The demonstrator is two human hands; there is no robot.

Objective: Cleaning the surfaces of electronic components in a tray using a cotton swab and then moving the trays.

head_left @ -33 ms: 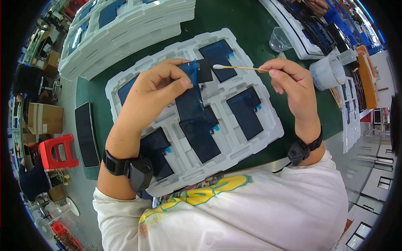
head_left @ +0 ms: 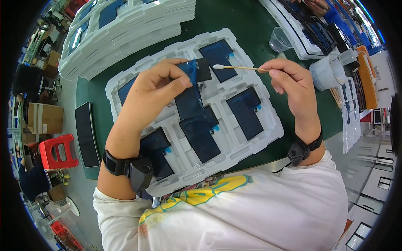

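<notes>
My left hand (head_left: pixel 161 88) pinches a flat black L-shaped phone battery (head_left: pixel 187 102) at its upper part, raised above the white moulded tray (head_left: pixel 268 125). A glossy blue film (head_left: pixel 192 73) lies along the battery beside my thumb. Between the thumb and forefinger of my right hand (head_left: pixel 291 81) is a cotton swab (head_left: pixel 238 67); its white tip points left, close to the battery's black top end, and I cannot tell whether they touch. More dark L-shaped batteries lie in the tray's pockets, such as one on the right (head_left: pixel 245 113) and one at the near left (head_left: pixel 158 152).
Stacked white trays (head_left: pixel 134 35) stand at the back left. On the right are a clear plastic cup (head_left: pixel 279 39) and a whitish tub (head_left: pixel 326 73). A black flat-screen device (head_left: pixel 86 134) lies at the left edge of the green table. Another person's hand (head_left: pixel 317 6) shows at the far right.
The battery in my left hand has shifted very slightly to the left. My right hand and the swab look the same.
</notes>
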